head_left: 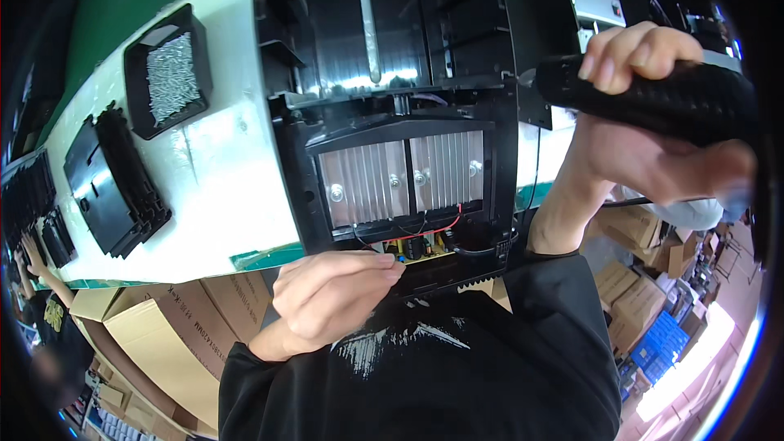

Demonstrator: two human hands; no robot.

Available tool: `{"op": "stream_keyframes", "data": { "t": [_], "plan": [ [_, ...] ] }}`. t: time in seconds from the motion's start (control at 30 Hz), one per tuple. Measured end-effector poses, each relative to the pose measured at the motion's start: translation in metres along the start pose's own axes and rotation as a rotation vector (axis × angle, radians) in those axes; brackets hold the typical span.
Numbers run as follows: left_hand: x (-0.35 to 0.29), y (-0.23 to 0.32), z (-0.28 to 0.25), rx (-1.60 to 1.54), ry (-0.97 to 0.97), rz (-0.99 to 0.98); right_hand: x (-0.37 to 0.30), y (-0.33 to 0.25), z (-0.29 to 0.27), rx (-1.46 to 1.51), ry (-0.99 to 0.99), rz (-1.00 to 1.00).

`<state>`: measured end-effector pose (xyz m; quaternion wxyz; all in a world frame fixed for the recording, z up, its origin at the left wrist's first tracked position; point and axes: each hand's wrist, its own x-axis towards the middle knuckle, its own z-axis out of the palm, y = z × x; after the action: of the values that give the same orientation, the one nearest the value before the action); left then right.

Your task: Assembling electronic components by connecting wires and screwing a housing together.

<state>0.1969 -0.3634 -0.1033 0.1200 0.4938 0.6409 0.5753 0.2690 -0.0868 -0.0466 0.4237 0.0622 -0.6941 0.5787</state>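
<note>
In front of me lies a black plastic housing [292, 188] with two ribbed silver metal plates [365, 184] screwed into a frame. A red wire and thin dark wires run along their near side, above a small yellowish circuit board [437, 250]. My left hand [331, 290] is beside this board, thumb and fingers pinched together; whatever they hold is hidden. My right hand [645, 155] is raised at the right, wrapped round a black ribbed electric screwdriver [665, 108]. Its silver tip points left, toward the housing, and looks apart from the plates.
A black tray of screws [170, 73] and stacked black plastic parts [114, 180] lie on the white table at left. A flat black panel [545, 49] stands right of the housing. Cardboard boxes [167, 343] are below the table edge. Another person's hand [33, 255] is far left.
</note>
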Motion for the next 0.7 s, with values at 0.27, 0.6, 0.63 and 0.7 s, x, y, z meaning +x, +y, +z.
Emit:
{"op": "stream_keyframes", "data": {
  "t": [0.27,0.6,0.63,0.7],
  "plan": [
    [-0.007,0.006,0.004,0.023,0.104,-0.062,-0.004,-0.037,-0.004,0.157,0.232,0.010],
    [-0.004,0.024,0.014,-0.927,0.161,-0.301,-0.076,-0.177,0.020,0.582,0.568,-0.655],
    [-0.004,0.024,0.015,-0.923,0.149,-0.299,-0.089,-0.181,0.023,0.622,0.489,-0.586],
    [-0.008,0.027,0.018,-0.950,0.143,-0.292,-0.103,-0.179,0.027,0.567,0.533,-0.584]
  ]
}}
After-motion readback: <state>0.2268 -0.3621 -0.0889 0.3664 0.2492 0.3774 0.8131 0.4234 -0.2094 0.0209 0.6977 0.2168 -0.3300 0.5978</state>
